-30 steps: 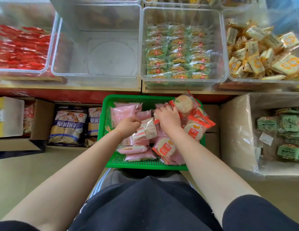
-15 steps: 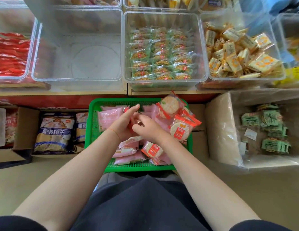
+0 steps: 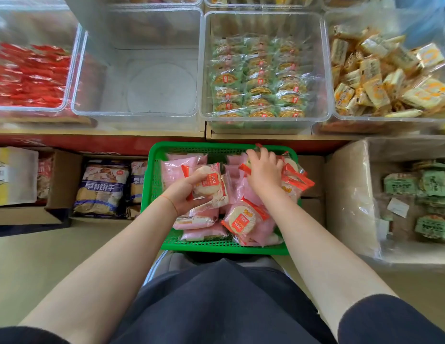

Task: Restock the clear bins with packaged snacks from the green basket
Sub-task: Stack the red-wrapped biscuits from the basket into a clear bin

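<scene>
A green basket [image 3: 164, 240] on my lap holds several pink packs and red-and-clear rice cracker packs. My left hand [image 3: 183, 193] grips one rice cracker pack [image 3: 207, 182] and holds it just above the pile. Farther right, at the basket's back corner, my right hand [image 3: 263, 170] lies over more red rice cracker packs [image 3: 294, 181], fingers curled down onto them. On the shelf beyond the basket stands an empty clear bin [image 3: 142, 70].
Beside the empty bin are bins of red packs [image 3: 30, 75], green-wrapped snacks [image 3: 258, 78] and yellow packs [image 3: 380, 75]. Below the shelf, a cardboard box with blue biscuit bags [image 3: 102, 187] stands left and a plastic-lined box of green packs [image 3: 427, 194] right.
My left hand now holds a rice cracker pack above the pile. My right hand moved away to the right, onto the red packs at the basket's back corner.
</scene>
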`<state>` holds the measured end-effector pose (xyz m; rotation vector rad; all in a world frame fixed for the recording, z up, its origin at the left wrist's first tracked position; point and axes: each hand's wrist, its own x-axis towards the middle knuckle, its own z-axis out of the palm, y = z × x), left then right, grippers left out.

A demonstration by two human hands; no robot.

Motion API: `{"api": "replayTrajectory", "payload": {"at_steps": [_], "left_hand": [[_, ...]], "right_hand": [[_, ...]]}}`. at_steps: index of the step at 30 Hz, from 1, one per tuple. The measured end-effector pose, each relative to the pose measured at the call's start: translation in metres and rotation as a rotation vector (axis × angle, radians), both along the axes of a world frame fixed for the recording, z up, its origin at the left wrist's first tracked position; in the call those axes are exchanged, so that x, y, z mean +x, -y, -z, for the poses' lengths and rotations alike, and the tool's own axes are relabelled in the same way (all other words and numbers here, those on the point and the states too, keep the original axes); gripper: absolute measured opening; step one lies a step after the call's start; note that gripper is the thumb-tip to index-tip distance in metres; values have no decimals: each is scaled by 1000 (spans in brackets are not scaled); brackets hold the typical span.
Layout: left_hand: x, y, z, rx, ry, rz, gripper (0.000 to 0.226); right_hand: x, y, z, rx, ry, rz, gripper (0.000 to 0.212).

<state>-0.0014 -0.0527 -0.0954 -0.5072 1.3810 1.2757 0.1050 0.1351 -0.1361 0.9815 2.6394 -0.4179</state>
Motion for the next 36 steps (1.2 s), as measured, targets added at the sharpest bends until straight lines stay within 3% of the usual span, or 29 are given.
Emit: {"api": "replayTrajectory", "payload": {"at_steps": [3, 6, 9, 10, 12, 15, 20, 29, 33, 36], "left_hand": [[-3, 5, -1, -19, -9, -14, 31], [-7, 11, -4, -54, -43, -7, 34], [-14, 18, -11, -56, -70, 17, 34], [-16, 20, -13, -49, -73, 24, 33], [-21, 24, -21, -26, -66, 41, 28], [-30, 29, -31, -14, -93, 112, 22], [-50, 40, -46, 48, -111, 203, 24], [-151, 142, -46, 78, -282, 169, 26], [-238, 227, -60, 68, -368, 394, 35], [-309, 286, -80, 131, -458, 568, 24]], "right_hand": [[-3, 10, -4, -201, -168, 50, 61], [-5, 16, -26, -516, -422, 386, 50], [-6, 16, -48, -1070, -600, 892, 37], [-5, 17, -53, -1282, -625, 978, 31], [-3, 19, -60, -1487, -603, 975, 26], [-4, 31, -66, -1554, -602, 909, 35], [-19, 65, -75, -1608, -650, 898, 21], [-112, 178, -85, -1336, -638, 849, 20], [-185, 253, -95, -1337, -604, 736, 32], [-249, 305, -105, -1424, -523, 628, 49]]}}
